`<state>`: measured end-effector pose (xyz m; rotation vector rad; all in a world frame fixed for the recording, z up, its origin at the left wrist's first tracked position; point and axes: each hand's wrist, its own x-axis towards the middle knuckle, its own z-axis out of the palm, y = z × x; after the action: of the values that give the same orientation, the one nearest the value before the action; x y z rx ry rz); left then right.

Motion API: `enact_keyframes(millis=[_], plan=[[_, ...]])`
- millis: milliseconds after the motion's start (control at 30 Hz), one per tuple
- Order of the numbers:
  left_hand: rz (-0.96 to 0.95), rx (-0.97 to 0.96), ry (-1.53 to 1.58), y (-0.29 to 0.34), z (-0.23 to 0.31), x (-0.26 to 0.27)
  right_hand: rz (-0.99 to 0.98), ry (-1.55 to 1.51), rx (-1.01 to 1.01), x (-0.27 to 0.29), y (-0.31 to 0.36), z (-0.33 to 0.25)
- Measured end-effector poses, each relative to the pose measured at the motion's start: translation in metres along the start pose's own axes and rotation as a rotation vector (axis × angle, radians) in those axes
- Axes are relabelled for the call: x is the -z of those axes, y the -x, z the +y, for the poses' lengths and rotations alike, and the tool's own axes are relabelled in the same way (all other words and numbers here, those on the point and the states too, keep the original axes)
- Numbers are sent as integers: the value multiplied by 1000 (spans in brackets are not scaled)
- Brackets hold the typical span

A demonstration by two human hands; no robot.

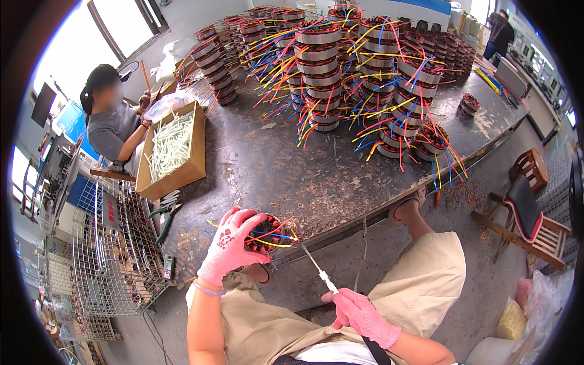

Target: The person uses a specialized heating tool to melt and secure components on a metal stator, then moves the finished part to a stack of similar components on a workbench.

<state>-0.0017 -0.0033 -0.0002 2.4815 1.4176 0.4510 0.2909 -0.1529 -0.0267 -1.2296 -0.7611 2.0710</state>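
Note:
My left hand (231, 243), in a pink glove, grips a motor stator (258, 236) at the near edge of the table. Red, blue and yellow wires (277, 234) stick out of the stator toward the right. My right hand (363, 313), also gloved in pink, is closed around the white handle of a slim tool (325, 280). Its thin metal shaft points up and left, with the tip close to the wire ends. Whether the tip touches a wire is too small to tell.
Tall stacks of wired stators (319, 73) cover the far side of the dark table (243, 164). At left stand a cardboard box (185, 173) of white tubes, pliers (165, 222) and wire baskets (115, 261). A co-worker (112, 121) sits beyond; a wooden chair (526, 213) stands right.

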Motion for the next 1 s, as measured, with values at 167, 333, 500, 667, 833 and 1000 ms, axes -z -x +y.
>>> enact_keyframes(millis=[167, 333, 500, 667, 833, 1000], plan=[[5, -10, 23, 0, -1, 0, 11, 59, 9, -2, 1, -3], [11, -13, 6, 0, -1, 0, 7, 42, 18, -2, 1, -2], [3, -7, 12, 0, 0, 0, 6, 50, 12, -2, 2, -5], [27, 6, 6, 2, 0, -2, 15, 54, -8, -2, 3, -7], [-8, -33, 10, 2, -2, 3, 26, -4, -9, 0, 1, -2], [-28, -105, 18, -1, -4, 9, 22, -26, -5, 5, 1, 2]])
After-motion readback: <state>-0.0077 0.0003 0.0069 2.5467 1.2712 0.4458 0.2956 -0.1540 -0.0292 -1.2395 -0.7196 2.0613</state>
